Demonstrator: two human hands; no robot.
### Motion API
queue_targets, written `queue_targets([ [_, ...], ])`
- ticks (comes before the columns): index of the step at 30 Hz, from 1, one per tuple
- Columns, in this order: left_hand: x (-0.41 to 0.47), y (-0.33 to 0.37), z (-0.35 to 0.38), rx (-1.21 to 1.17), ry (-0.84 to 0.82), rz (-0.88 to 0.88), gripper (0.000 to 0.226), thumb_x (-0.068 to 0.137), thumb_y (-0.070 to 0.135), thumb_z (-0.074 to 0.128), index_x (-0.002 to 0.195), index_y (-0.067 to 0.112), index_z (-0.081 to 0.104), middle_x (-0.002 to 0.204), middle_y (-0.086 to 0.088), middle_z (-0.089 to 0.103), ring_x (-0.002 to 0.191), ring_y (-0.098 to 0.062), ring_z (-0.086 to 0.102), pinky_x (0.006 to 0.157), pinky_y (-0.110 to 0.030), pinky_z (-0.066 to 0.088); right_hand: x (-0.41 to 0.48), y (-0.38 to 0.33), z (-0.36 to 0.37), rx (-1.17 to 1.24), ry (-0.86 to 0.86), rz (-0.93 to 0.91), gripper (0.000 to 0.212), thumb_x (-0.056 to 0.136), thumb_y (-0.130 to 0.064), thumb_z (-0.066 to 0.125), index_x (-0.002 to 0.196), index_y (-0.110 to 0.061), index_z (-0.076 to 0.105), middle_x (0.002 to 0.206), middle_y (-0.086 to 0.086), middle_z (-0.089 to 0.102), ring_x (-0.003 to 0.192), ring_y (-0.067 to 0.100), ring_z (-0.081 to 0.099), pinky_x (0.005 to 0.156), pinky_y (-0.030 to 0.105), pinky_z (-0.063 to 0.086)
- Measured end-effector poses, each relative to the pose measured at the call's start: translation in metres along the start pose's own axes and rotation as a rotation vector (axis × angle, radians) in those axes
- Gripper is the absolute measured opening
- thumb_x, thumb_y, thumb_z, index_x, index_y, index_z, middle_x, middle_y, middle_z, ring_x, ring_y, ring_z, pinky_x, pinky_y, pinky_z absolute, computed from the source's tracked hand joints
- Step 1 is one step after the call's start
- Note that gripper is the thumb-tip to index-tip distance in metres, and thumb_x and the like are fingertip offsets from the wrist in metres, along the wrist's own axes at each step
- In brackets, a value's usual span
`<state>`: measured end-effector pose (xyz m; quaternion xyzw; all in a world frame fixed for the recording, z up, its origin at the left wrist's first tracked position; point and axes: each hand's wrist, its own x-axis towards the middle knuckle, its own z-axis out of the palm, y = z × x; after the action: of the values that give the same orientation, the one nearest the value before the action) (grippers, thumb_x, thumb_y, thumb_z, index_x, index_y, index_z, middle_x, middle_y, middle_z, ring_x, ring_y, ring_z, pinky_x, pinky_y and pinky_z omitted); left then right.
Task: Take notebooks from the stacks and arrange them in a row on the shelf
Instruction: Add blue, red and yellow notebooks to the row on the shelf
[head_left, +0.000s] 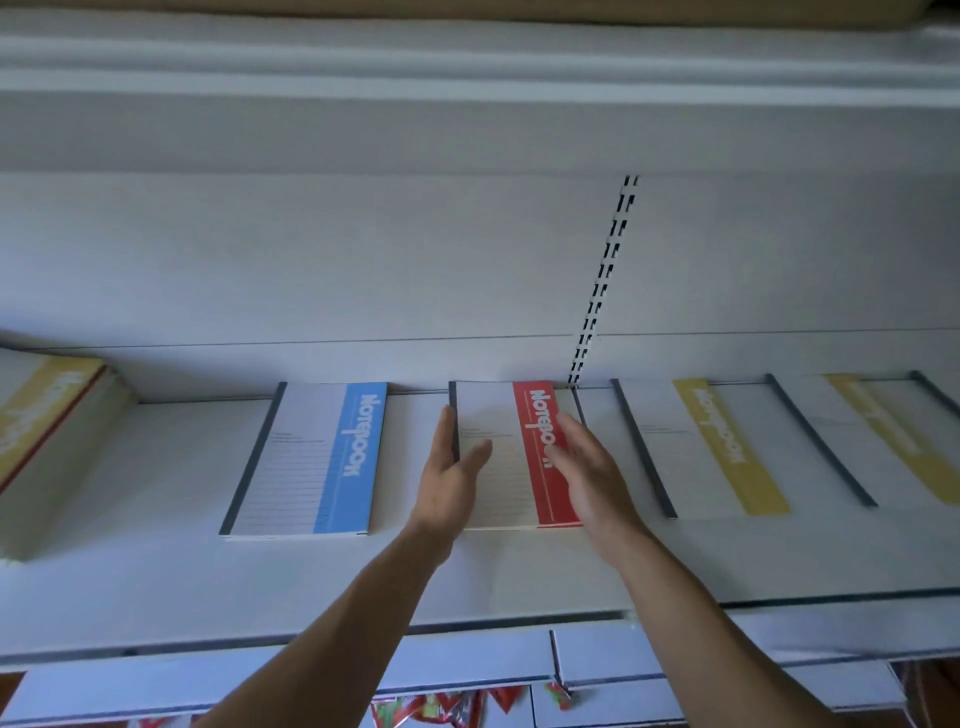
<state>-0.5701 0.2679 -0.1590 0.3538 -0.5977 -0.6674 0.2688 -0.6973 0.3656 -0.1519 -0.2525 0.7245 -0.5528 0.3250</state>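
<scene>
Under your fingers, on the flat white shelf (156, 571), lies the red notebook (498, 483): a thin rectangular pad with a matte, ruled white cover, a dark spine strip down its left edge and a red band lettered "Notebook" down its right. To the left of your fingers, apart from them, lies one blue notebook (311, 462) of the same shape with a blue band. To the right of your fingers lie two yellow notebooks (696, 447), side by side. Count four covers lying flat in the row: one blue, one red, two yellow. Far left of your fingers sits one thick stack (47, 441), its top cover yellow-banded. Beyond your fingertips rises the smooth white back panel (311, 260) with one slotted upright (597, 291). Your left hand (452, 478) is spread narrowly: its straight fingers (445, 431) lie against the dark spine edge, and the thumb rests on the white cover. Your right hand (592, 467) lies flat, fingers nearly straight and close together, touching the red band. Neither hand curls round the notebook.
</scene>
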Motion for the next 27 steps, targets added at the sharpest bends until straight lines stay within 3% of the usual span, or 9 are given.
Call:
queue_targets([
  [3,0.001,-0.001,-0.004,-0.037,-0.043,0.008,0.042,0.100,0.021,0.048,0.139,0.035,0.039,0.118,0.005,0.063,0.102,-0.012,0.065,0.083,-0.028,0.054,0.002,0.007,0.002,-0.037,-0.015,-0.010,0.047,0.092,-0.035,0.053,0.136,-0.046,0.045,0.131,-0.013,0.059,0.112,0.011,0.061,0.099,0.043,0.050],
  [7,0.004,-0.002,-0.010,0.088,-0.119,0.043,0.041,0.096,0.023,0.057,0.128,0.044,0.041,0.120,0.006,0.060,0.108,-0.016,0.062,0.083,-0.031,0.057,0.003,0.006,-0.004,-0.010,-0.026,-0.028,0.046,0.095,-0.027,0.056,0.138,-0.040,0.047,0.126,-0.014,0.063,0.110,0.009,0.063,0.097,0.039,0.052],
  [9,0.001,-0.005,-0.019,0.315,-0.168,0.083,0.075,0.083,0.047,0.068,0.145,0.037,0.027,0.148,0.010,0.034,0.126,-0.021,0.049,0.092,-0.040,0.056,-0.003,0.005,-0.012,-0.074,-0.064,-0.071,0.050,0.094,-0.030,0.059,0.141,-0.037,0.044,0.132,-0.014,0.058,0.116,0.007,0.059,0.094,0.032,0.051],
  [11,-0.004,-0.014,-0.031,0.492,-0.218,0.119,0.099,0.071,0.062,0.071,0.150,0.039,0.014,0.155,0.020,0.012,0.138,-0.019,0.033,0.099,-0.041,0.051,-0.012,0.008,-0.023,-0.262,-0.103,-0.131,0.060,0.091,-0.035,0.064,0.144,-0.037,0.038,0.143,-0.018,0.044,0.126,0.003,0.048,0.098,0.028,0.046],
  [14,-0.017,-0.026,-0.044,0.731,-0.284,0.300,0.094,0.079,0.045,0.072,0.151,0.039,0.012,0.158,0.021,0.000,0.147,-0.011,0.011,0.112,-0.039,0.039,-0.025,0.018,-0.037,-0.462,-0.165,-0.239,0.076,0.083,-0.031,0.074,0.147,-0.032,0.033,0.149,-0.022,0.028,0.137,-0.005,0.027,0.109,0.017,0.028],
  [16,-0.022,-0.031,-0.048,0.792,-0.281,0.368,0.086,0.083,0.039,0.070,0.151,0.037,0.016,0.159,0.018,0.000,0.147,-0.007,0.006,0.114,-0.036,0.036,-0.028,0.024,-0.038,-0.508,-0.210,-0.284,0.079,0.081,-0.027,0.076,0.148,-0.030,0.033,0.150,-0.022,0.024,0.138,-0.007,0.022,0.103,0.004,0.027],
  [21,-0.020,-0.036,-0.051,0.807,-0.267,0.441,0.077,0.090,0.030,0.064,0.145,0.053,0.015,0.156,0.023,0.001,0.141,-0.001,0.017,0.107,-0.026,0.042,-0.027,0.031,-0.035,-0.490,-0.195,-0.260,0.073,0.083,-0.019,0.074,0.147,-0.026,0.037,0.151,-0.016,0.029,0.138,-0.002,0.029,0.098,0.007,0.040],
  [25,-0.020,-0.038,-0.051,0.860,-0.290,0.485,0.082,0.092,0.027,0.062,0.145,0.054,0.005,0.155,0.026,-0.007,0.138,0.006,0.014,0.104,-0.016,0.040,-0.029,0.027,-0.035,-0.499,-0.207,-0.231,0.074,0.085,-0.020,0.072,0.148,-0.028,0.033,0.151,-0.020,0.024,0.139,-0.002,0.025,0.094,-0.001,0.032],
  [27,-0.020,-0.032,-0.049,0.766,-0.310,0.416,0.086,0.090,0.024,0.066,0.149,0.045,0.007,0.156,0.024,-0.007,0.140,0.002,0.018,0.103,-0.015,0.042,-0.030,0.020,-0.036,-0.411,-0.195,-0.175,0.071,0.086,-0.030,0.071,0.144,-0.040,0.033,0.148,-0.029,0.024,0.139,-0.006,0.023,0.104,0.008,0.027],
])
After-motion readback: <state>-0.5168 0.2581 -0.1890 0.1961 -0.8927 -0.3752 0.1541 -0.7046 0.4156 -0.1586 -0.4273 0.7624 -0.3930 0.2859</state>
